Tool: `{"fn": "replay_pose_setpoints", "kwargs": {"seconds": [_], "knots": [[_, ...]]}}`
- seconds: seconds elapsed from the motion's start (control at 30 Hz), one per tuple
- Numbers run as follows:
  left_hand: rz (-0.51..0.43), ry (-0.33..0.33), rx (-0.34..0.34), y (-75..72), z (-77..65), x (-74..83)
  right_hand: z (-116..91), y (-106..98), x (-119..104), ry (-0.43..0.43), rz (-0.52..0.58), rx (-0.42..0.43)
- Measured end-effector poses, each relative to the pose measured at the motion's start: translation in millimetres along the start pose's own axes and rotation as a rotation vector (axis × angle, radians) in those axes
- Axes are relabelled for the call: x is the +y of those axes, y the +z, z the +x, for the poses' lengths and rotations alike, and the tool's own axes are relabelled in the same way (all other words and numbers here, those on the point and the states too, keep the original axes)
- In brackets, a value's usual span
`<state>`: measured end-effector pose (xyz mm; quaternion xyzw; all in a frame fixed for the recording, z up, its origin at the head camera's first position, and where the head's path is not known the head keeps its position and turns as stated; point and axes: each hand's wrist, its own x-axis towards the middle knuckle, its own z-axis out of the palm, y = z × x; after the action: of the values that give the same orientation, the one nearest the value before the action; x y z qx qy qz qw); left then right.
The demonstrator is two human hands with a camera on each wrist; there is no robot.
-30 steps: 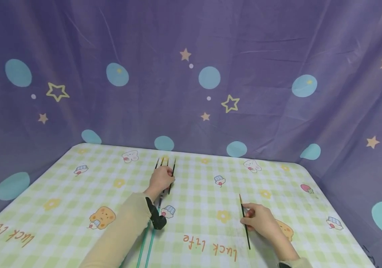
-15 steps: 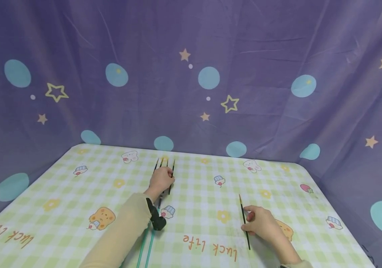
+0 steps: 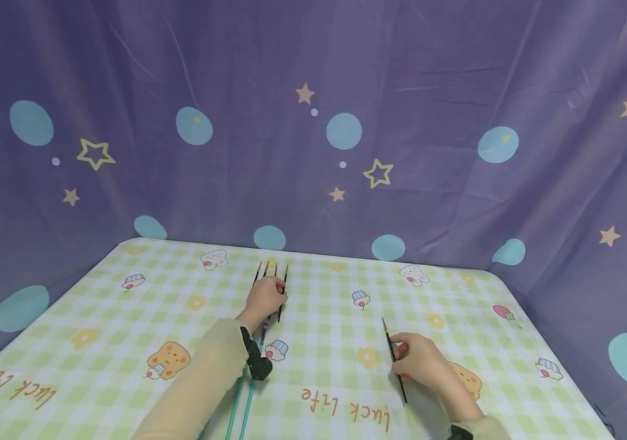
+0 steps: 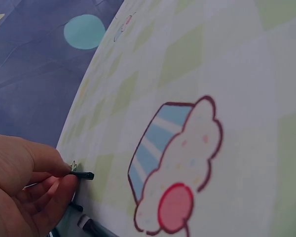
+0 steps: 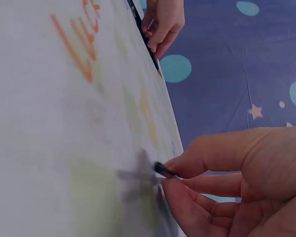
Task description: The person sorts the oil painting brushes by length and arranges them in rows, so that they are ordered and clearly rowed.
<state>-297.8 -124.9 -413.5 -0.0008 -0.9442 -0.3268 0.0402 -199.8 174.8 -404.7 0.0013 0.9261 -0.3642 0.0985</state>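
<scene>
In the head view, my left hand is at the table's far middle, pinching a thin dark-handled paintbrush between thumb and finger. Several more dark paintbrushes lie side by side under that hand, their middles hidden by it. The left wrist view shows the pinched handle end sticking out past the fingertips. Further right, my right hand pinches another thin dark paintbrush, bristles pointing away from me. Its handle end pokes out between thumb and finger in the right wrist view, near the cloth.
Two teal-handled brushes lie near the left forearm, partly covered by the sleeve and black wrist strap. A green-and-white checked cloth with printed cartoons covers the table. Behind it hangs a purple curtain.
My right hand has shifted a little to the left with its paintbrush. The left hand stays at almost the same spot among the brushes.
</scene>
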Motion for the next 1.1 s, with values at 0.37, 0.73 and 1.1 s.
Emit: {"fn": "replay_pose_setpoints", "kwargs": {"seconds": [0.37, 0.73, 1.1], "knots": [[-0.029, 0.02, -0.024, -0.1, -0.4, 3.2, 31, 18, -35, -0.173, 0.079, -0.006], [-0.058, 0.014, 0.002, 2.5, 0.7, 0.7, 71, 49, -65, -0.229, 0.257, -0.014], [-0.043, 0.032, 0.015, 3.0, 0.6, -1.0, 100, 85, -95, -0.212, 0.385, 0.012]]}}
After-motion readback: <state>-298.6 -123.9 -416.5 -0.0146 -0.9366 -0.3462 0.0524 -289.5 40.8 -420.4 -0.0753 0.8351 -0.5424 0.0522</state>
